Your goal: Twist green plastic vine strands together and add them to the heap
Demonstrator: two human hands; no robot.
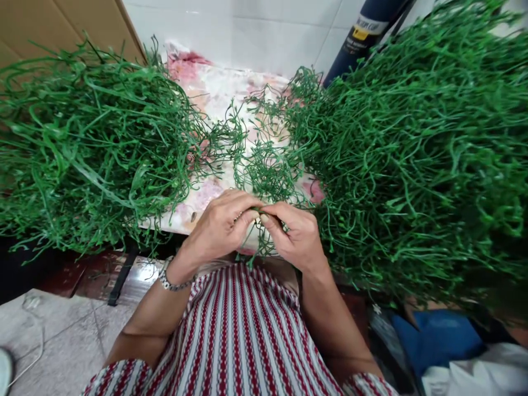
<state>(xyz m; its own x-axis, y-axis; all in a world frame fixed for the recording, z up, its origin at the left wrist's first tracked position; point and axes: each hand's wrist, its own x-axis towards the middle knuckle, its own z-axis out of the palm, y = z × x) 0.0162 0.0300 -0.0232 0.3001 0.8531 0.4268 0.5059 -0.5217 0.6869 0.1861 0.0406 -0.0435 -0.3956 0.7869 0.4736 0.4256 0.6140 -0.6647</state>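
Note:
My left hand point(225, 223) and my right hand point(295, 234) meet close to my body, over the near edge of the table. Both are closed, thumbs and fingertips pinching thin green plastic stems point(259, 211), which look like artificial greenery. A few loose strands point(259, 242) dangle below my fingertips. Just beyond my hands lies a small tangle of the same stems point(268, 170). One big heap of green stems point(94, 143) rises to my left, and a larger heap point(412, 154) to my right. What exactly sits between the fingertips is mostly hidden.
A floral cloth point(223, 82) covers the table. Behind it stands a white tiled wall point(268, 33), with a cardboard sheet point(82, 27) at the left and a dark blue roll point(355, 44) leaning at the right. Blue fabric point(441, 335) lies low at the right.

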